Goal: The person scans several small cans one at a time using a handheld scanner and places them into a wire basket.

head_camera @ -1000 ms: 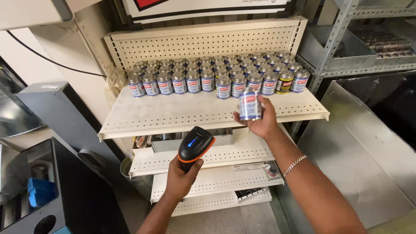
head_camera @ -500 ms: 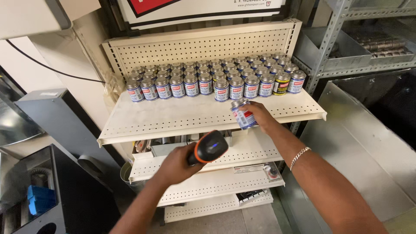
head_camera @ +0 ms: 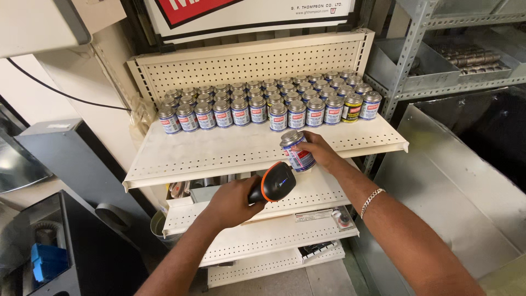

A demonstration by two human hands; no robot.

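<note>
Presently: one can off the shelf, scanner held up to it

Left hand (head_camera: 233, 201) is wrapped tight round the grip of a black and orange handheld scanner (head_camera: 272, 185), its head raised toward the can and almost touching it. Right hand (head_camera: 320, 152) grips a small blue-labelled can (head_camera: 296, 151) from the side, fingers curled round its body, holding it tilted just in front of the top shelf (head_camera: 219, 156). Judged from this, the can is out of its row and presented for reading; whether the reading has registered cannot be told. Rows of like cans (head_camera: 263, 104) stand at the back of the shelf against the pegboard (head_camera: 246, 63), one yellow-labelled can (head_camera: 352, 107) among them near the right end.
</note>
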